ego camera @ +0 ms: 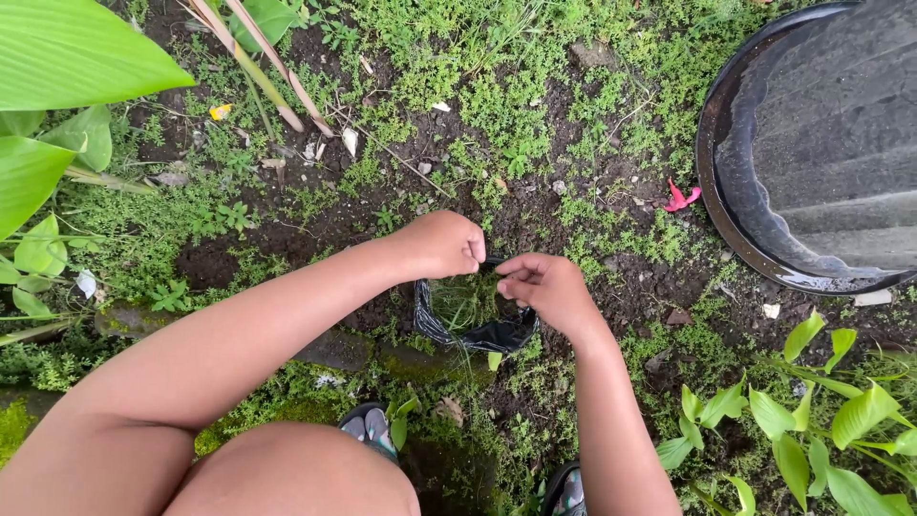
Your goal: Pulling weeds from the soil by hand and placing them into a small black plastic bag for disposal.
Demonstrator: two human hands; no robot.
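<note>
A small black plastic bag (478, 334) stands open on the dark soil at the middle of the view, with thin green grass-like shoots (465, 301) inside it. My left hand (445, 243) is closed on the bag's far left rim. My right hand (546, 287) pinches the far right rim with its fingertips. Both hands meet over the bag's back edge, and they hide that edge.
A large black plastic tub (812, 143) sits at the upper right. Broad green leaves (57, 115) crowd the left side and small leafy plants (812, 430) the lower right. My sandalled feet (373, 425) rest below the bag. A pink petal (681, 197) lies on the weedy soil.
</note>
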